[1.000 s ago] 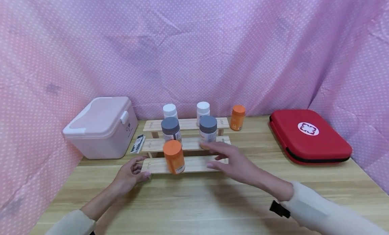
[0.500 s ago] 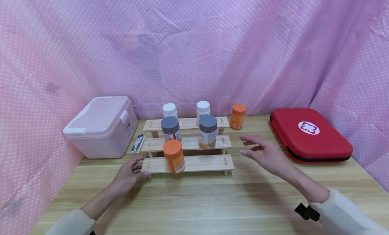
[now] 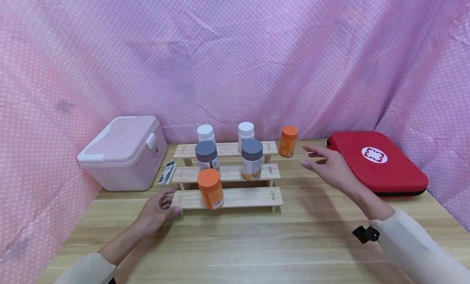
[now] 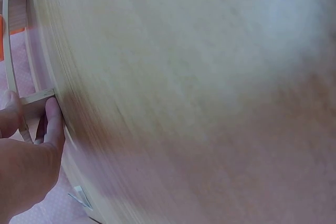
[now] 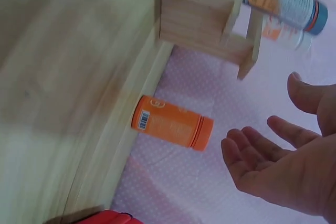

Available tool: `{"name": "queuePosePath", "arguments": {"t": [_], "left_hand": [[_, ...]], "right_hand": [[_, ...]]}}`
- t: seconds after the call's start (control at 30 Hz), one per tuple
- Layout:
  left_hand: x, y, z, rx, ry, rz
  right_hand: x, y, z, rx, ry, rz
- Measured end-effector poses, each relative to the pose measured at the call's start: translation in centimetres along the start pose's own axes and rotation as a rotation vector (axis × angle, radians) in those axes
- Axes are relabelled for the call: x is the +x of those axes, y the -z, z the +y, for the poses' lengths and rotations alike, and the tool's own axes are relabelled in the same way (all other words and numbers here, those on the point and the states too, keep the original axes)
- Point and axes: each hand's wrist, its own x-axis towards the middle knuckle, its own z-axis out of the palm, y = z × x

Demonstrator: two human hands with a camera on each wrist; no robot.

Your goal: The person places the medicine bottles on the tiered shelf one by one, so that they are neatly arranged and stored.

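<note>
A three-tier wooden rack stands mid-table. My left hand grips the left end of its lowest tier; the left wrist view shows thumb and fingers around the board's end. On that tier stands an orange bottle. Two grey-lidded jars occupy the middle tier, and two white bottles the top one. Another orange bottle stands on the table right of the rack. Near it, my right hand hovers with fingers spread, holding nothing; the right wrist view shows a gap to the bottle.
At the left is a pale pink lidded box, with a small flat packet beside it. A red zip case lies at the right, partly behind my right hand. Dotted pink cloth hangs behind the table.
My right hand has left the right-hand grey-lidded jar, moving right and then back toward the orange bottle on the table. My left hand keeps its place on the rack.
</note>
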Motion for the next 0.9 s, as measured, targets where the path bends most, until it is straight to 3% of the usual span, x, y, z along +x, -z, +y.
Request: {"name": "queuePosePath", "arguments": {"t": [0.23, 0.47, 0.9], "left_hand": [[0.0, 0.0, 0.0, -0.013, -0.002, 0.000], [-0.1, -0.1, -0.1, -0.010, -0.004, 0.002], [0.1, -0.1, -0.1, -0.028, -0.003, 0.014]], "right_hand": [[4.0, 0.2, 0.8, 0.004, -0.073, -0.018], [7.2, -0.8, 2.5, 0.005, -0.049, 0.004], [11.5, -1.9, 5.0, 0.072, -0.123, -0.114]]}}
